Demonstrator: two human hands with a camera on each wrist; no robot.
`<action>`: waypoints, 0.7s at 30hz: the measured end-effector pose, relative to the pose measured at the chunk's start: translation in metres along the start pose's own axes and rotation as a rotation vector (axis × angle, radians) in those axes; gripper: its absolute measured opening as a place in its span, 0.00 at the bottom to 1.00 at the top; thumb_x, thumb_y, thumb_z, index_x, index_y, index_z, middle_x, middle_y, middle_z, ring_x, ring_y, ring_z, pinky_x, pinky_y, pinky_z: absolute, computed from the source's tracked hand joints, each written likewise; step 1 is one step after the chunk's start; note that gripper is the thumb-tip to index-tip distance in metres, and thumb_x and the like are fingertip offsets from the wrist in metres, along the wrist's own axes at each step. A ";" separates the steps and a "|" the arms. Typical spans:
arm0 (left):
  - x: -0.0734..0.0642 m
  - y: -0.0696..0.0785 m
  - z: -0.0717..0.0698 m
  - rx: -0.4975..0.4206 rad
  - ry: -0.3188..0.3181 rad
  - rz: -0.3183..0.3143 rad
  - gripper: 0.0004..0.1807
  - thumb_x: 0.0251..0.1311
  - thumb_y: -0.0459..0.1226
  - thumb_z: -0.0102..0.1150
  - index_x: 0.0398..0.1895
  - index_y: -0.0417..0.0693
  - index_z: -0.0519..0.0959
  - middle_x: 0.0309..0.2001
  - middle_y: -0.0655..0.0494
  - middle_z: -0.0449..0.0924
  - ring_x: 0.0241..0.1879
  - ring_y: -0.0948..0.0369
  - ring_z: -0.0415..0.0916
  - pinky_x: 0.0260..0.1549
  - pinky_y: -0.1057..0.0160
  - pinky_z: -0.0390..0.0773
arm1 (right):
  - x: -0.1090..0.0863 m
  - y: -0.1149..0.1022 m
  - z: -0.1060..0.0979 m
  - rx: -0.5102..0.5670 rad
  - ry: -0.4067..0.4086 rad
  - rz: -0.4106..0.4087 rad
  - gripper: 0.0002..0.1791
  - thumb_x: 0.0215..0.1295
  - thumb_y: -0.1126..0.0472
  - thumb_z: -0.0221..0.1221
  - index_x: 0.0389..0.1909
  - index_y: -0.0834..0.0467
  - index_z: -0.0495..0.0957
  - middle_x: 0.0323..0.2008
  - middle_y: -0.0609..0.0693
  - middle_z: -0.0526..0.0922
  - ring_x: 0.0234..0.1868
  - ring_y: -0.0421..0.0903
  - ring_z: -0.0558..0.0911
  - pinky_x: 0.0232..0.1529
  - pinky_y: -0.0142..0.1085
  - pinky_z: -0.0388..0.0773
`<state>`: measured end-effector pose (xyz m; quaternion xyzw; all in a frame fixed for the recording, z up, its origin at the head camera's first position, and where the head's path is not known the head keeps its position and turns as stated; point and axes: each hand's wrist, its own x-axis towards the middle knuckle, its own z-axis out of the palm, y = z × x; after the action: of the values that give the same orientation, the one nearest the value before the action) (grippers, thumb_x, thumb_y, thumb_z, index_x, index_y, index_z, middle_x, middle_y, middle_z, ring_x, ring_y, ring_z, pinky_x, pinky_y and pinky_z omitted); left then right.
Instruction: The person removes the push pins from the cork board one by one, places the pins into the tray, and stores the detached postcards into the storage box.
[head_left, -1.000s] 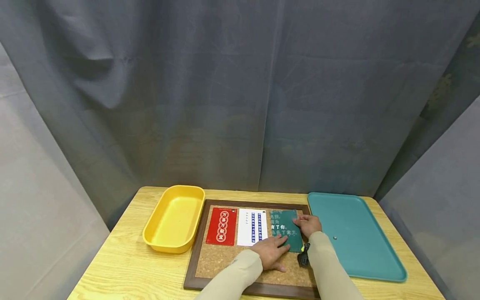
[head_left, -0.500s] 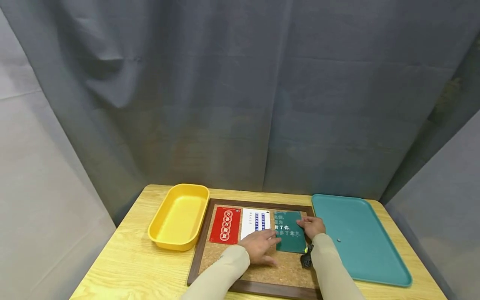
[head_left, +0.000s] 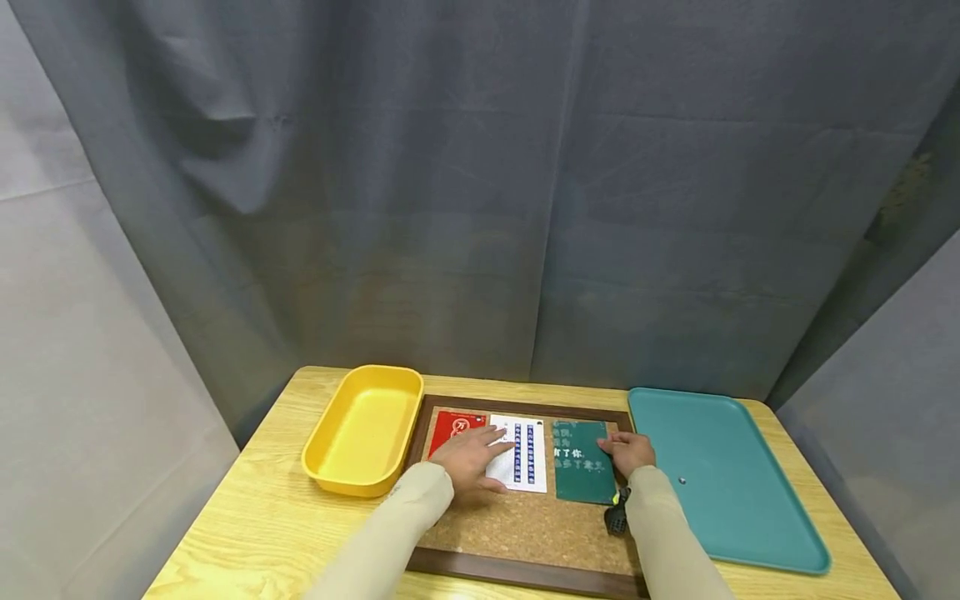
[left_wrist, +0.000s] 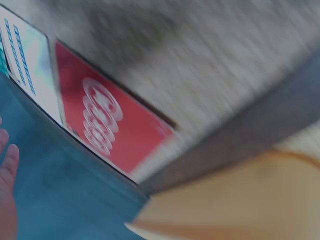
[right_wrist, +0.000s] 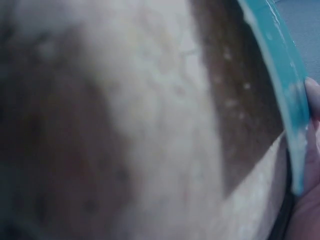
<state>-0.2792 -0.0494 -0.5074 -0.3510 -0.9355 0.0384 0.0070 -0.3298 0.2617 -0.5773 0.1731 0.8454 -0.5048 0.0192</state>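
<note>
Three cards lie in a row on a framed cork board (head_left: pixel 525 529): a red card (head_left: pixel 446 427), a white card (head_left: pixel 530 475) with blue strips of writing, and a dark green card (head_left: pixel 583 487) with white writing. My left hand (head_left: pixel 468 460), fingers spread, is over the red and white cards and hides part of both. In the left wrist view its fingertips (left_wrist: pixel 11 160) show at the left edge, holding nothing. My right hand (head_left: pixel 628 452) pinches the green card's right edge near its upper corner. The right wrist view is mostly blurred.
A yellow tub (head_left: pixel 365 429) stands left of the board. On the right lies a teal tray (head_left: pixel 738 492) with a small silvery thing (head_left: pixel 682 480) on it. A black device (head_left: pixel 617 515) sits by my right wrist. Grey curtains hang behind the wooden table (head_left: pixel 247 508).
My left hand has left the green card and moved left over the white and red cards. My right hand stays at the green card's edge. The head view has shifted slightly.
</note>
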 end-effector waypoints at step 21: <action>-0.083 -0.094 -0.010 -0.104 0.021 -0.174 0.45 0.48 0.63 0.64 0.65 0.46 0.71 0.64 0.47 0.71 0.67 0.48 0.63 0.66 0.51 0.63 | 0.000 -0.002 0.000 -0.008 0.003 -0.005 0.23 0.65 0.56 0.61 0.52 0.70 0.76 0.51 0.66 0.77 0.50 0.61 0.75 0.47 0.54 0.74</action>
<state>-0.2780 -0.1733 -0.4892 -0.2686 -0.9631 -0.0147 0.0019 -0.3308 0.2607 -0.5759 0.1717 0.8480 -0.5011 0.0173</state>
